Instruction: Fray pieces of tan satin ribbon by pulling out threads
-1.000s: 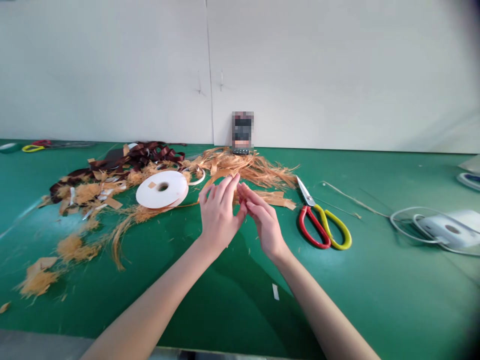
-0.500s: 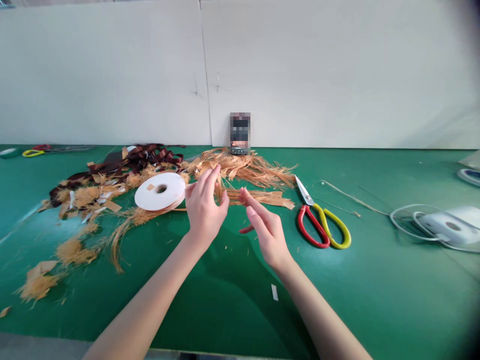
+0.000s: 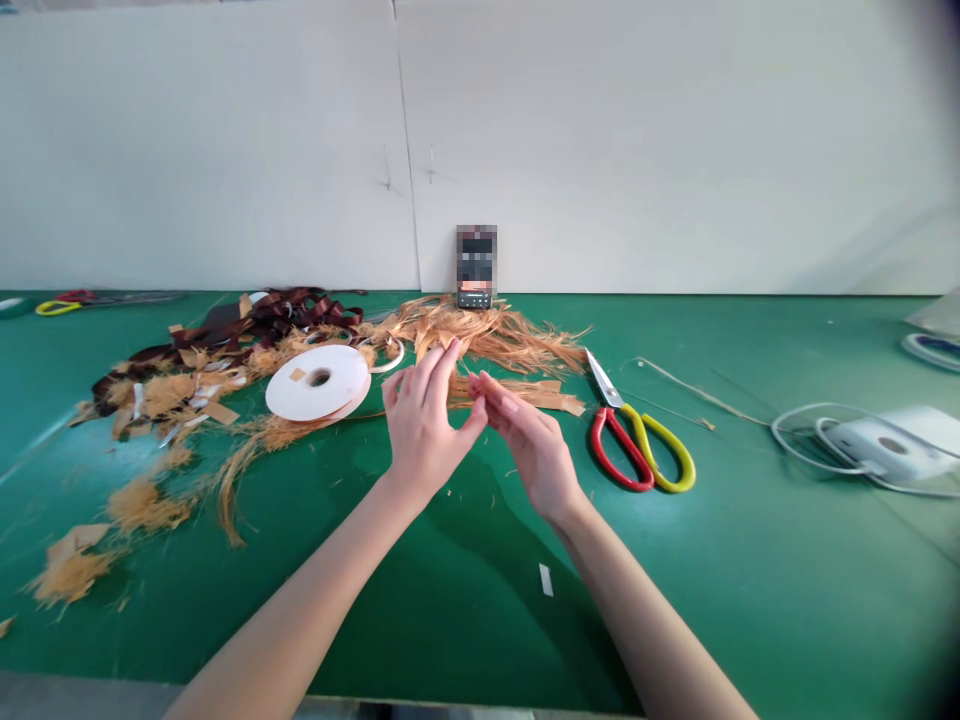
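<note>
Smooth green table [image 3: 750,570] spans my remote view. I see left hand [image 3: 425,435] and right hand [image 3: 538,452] close together, fingers [image 3: 444,372] narrowly bent; whether they pinch anything, I can't tell. Beyond lie frayed tan strands [image 3: 517,340]; left, a round white spool [image 3: 306,396]; right, steel-bladed scissors [image 3: 639,430].

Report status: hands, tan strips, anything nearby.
Left hand, right hand: fingertips close together, grip unclear. Tan strips: frayed, strewn beyond hands. Nearby: white spool left, scissors right.
</note>
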The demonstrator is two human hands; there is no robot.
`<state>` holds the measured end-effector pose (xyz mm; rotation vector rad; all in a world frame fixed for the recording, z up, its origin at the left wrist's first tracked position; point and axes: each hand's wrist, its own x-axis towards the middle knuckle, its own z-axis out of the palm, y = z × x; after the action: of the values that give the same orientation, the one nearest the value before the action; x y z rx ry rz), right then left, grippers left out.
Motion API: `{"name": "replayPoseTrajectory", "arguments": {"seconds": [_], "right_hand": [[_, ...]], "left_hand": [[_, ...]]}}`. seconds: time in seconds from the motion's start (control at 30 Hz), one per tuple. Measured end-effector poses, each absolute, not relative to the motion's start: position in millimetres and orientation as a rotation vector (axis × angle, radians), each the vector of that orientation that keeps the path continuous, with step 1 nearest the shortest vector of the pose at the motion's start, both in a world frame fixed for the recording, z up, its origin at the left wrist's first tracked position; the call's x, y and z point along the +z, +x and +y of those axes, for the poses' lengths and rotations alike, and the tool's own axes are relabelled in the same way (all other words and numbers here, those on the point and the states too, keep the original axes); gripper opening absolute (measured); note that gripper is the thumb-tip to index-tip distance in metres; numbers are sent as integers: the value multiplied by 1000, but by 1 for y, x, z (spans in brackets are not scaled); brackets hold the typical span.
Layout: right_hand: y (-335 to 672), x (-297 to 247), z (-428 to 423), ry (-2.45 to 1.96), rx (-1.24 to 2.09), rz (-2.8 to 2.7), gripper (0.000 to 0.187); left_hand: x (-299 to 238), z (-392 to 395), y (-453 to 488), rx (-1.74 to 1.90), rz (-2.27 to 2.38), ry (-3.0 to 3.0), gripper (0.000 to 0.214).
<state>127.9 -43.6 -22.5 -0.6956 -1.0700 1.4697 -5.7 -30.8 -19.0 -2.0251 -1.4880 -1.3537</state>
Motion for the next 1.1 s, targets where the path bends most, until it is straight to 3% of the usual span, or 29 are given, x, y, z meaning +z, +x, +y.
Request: {"name": "replayPoseTrajectory", "arguments": {"seconds": [0.47, 0.93, 1.1], "right_hand": [[124, -19, -49, -651, 1556, -1147, 44], [128, -24, -50, -777, 1446, -1045, 19], [127, -18, -53, -870, 1411, -1054, 31]], "left_hand": [[-24, -33, -5, -1467, -1326, -2098, 57], [-25, -31, -6, -1447, -1403, -2239, 48], [-21, -25, -12, -1673, -1508, -2100, 46]]}}
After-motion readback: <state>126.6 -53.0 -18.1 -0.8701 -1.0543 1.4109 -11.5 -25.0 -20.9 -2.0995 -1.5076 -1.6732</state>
